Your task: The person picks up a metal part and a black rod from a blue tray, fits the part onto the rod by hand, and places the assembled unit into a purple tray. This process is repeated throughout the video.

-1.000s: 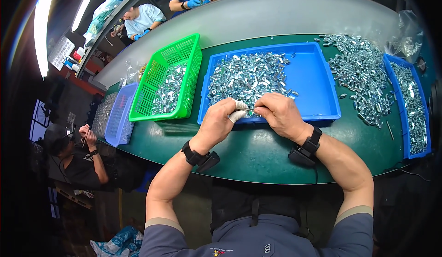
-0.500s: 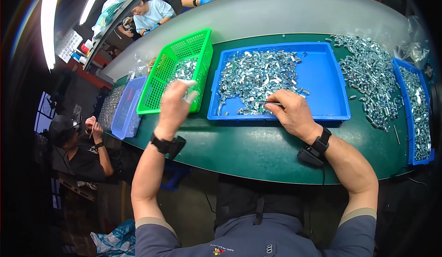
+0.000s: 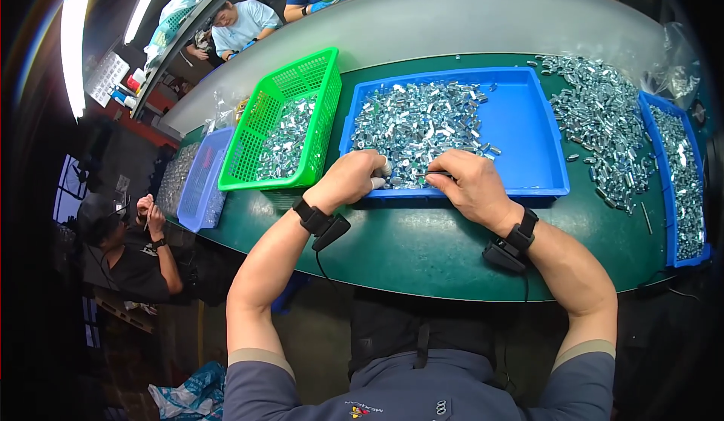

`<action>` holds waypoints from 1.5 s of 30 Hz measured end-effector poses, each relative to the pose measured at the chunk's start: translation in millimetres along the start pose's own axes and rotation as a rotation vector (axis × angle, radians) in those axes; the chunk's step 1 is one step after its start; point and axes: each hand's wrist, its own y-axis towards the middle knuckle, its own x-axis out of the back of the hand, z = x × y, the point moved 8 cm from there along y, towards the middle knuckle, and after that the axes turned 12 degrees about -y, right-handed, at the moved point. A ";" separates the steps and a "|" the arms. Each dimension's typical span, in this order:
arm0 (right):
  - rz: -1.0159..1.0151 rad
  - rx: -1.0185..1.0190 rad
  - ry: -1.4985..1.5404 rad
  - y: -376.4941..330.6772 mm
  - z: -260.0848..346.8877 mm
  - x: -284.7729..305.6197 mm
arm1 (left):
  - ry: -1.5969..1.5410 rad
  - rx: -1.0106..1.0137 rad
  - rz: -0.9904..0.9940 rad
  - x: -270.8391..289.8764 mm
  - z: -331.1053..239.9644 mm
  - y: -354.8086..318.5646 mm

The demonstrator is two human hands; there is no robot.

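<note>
A blue tray (image 3: 520, 130) stands before me with a heap of small shiny metal cylindrical parts (image 3: 422, 123) in its left and middle. At its near left edge my left hand (image 3: 348, 179) reaches in among the parts. Pale covers sit on its fingertips, which are bent together; whatever lies between them is hidden. My right hand (image 3: 477, 187), over the near rim, pinches a thin metal rod (image 3: 435, 173) that points left toward the parts. To the left, a green perforated basket (image 3: 323, 119) holds more of the same parts.
Loose metal parts (image 3: 603, 127) are piled on the green table (image 3: 422, 247) at right, beside a narrow filled blue tray (image 3: 670, 187). A lone rod (image 3: 646, 218) lies there. At left stands a purple-blue basket (image 3: 204, 179). Co-workers sit left and beyond the grey partition (image 3: 467, 21).
My left hand has moved right and down from over the green basket to the near left of the blue tray. My right hand stays nearly in place with the rod.
</note>
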 end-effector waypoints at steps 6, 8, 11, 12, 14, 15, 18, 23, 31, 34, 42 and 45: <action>0.004 0.063 0.003 0.2 3.0 -2.6 | -0.349 0.147 -0.101 3.5 11.8 -10.8; 0.018 0.110 0.004 0.5 5.4 -4.5 | -0.450 0.185 -0.150 2.3 11.0 -15.5; 0.009 0.072 0.039 -0.6 3.1 -4.6 | -0.934 0.114 -0.320 -0.8 3.8 -17.3; 0.004 0.053 0.056 -0.8 2.0 -4.6 | -0.934 0.114 -0.319 -4.3 0.7 -17.8; 0.002 0.034 0.058 -1.0 2.8 -4.1 | -1.075 0.130 -0.315 -13.0 -5.2 -17.9; -0.002 0.014 0.061 -1.3 2.3 -3.6 | -1.146 0.137 -0.311 -16.7 -6.8 -17.5; -0.020 -0.024 0.076 -1.2 -0.9 -1.7 | -1.151 0.138 -0.310 -21.8 -9.3 -15.8; -0.038 -0.064 0.105 -0.5 -4.1 0.5 | -1.149 0.126 -0.310 -25.1 -9.9 -14.7; 0.020 -0.123 0.101 0.8 -6.0 -4.1 | -1.151 0.110 -0.348 -29.2 -14.8 -14.8; 0.007 -0.101 0.120 0.8 -7.3 -3.8 | -1.143 0.086 -0.348 -30.9 -15.5 -14.8; 0.062 -0.099 0.028 1.8 -10.3 -8.9 | -1.141 0.040 -0.361 -34.3 -16.8 -13.3; -0.053 -0.068 0.135 1.6 -6.0 -1.9 | -1.114 0.033 -0.368 -36.3 -17.3 -13.7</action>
